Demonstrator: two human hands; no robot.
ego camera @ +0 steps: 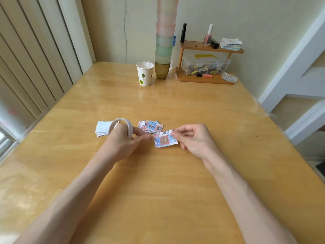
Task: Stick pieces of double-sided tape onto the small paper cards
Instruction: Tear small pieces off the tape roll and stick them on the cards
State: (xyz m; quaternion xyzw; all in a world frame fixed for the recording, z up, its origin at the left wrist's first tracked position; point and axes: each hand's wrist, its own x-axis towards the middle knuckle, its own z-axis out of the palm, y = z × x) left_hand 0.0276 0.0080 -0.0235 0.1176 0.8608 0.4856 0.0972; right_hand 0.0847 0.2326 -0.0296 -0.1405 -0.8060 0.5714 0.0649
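My left hand (123, 140) grips a white roll of double-sided tape (121, 126), its ring standing upright around my fingers. My right hand (191, 139) pinches the upper right corner of a small card (164, 139) printed with cartoon squares, held just above the wooden table (158, 182). My left fingertips reach toward the card's left edge. Behind the held card lies a small pile of patterned cards (150, 126). A stack of white-faced cards (103, 128) lies at the left, partly hidden by the tape roll.
At the back stand a paper cup (144, 73), a tall stack of coloured plastic cups (164, 41) and a small wooden shelf (209, 64) with bottles, paper and a clear box. A wall panel runs along the left; the table's right edge drops off.
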